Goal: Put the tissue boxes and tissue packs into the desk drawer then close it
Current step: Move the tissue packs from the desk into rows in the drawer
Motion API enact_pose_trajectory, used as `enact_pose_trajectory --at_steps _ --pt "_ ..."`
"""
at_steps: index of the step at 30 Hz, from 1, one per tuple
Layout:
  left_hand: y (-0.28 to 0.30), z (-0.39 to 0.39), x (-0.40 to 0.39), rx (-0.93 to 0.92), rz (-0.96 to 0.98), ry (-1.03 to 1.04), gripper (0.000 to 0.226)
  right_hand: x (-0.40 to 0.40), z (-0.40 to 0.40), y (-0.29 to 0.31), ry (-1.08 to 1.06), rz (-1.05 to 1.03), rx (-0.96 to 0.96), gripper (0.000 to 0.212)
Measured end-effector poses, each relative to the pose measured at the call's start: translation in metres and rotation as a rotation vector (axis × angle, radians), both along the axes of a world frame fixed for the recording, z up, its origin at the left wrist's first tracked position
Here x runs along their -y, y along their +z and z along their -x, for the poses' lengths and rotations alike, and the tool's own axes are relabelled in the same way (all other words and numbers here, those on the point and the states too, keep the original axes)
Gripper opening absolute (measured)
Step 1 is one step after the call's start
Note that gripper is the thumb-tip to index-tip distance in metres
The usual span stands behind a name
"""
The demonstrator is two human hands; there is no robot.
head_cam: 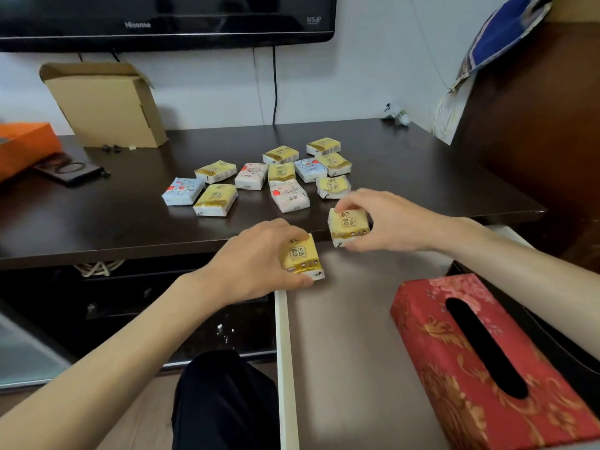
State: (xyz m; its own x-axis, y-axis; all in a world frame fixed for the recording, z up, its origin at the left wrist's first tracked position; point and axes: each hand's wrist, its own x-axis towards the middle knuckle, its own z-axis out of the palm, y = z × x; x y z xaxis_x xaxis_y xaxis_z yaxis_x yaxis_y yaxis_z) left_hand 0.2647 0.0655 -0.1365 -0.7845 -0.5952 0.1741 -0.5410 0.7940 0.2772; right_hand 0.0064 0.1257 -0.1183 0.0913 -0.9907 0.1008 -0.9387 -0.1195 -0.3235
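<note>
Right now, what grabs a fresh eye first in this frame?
The red tissue box with gold floral print, lying in the open drawer at lower right. Next, the left hand and right hand, each holding a yellow tissue pack over the drawer's back end. Behind them, tissue packs lie scattered on the dark desk.

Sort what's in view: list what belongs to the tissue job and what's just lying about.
Job: red tissue box in open drawer; yellow pack in left hand; yellow pack in right hand; loose packs on desk.

Lying about: cardboard box; orange box; television.
</note>
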Motion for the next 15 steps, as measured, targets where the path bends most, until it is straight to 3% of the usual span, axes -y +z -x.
enact_pose_trajectory --at_steps 4,9,12,15 --pt "-0.024 0.012 -0.025 0.021 0.019 -0.055 0.076 -0.039 0.002 -0.014 -0.028 -0.066 0.1 0.058" --pt "-0.068 0.034 -0.041 0.119 0.048 -0.065 0.075 -0.073 -0.006 -0.048 -0.015 -0.231 0.018 0.064" --pt "-0.081 0.042 -0.043 0.247 0.147 -0.083 0.078 -0.072 -0.014 -0.06 -0.004 -0.233 -0.104 0.072" --pt "-0.082 0.044 -0.043 0.342 0.16 -0.103 0.087 -0.07 -0.015 -0.068 0.021 -0.227 -0.302 0.092"
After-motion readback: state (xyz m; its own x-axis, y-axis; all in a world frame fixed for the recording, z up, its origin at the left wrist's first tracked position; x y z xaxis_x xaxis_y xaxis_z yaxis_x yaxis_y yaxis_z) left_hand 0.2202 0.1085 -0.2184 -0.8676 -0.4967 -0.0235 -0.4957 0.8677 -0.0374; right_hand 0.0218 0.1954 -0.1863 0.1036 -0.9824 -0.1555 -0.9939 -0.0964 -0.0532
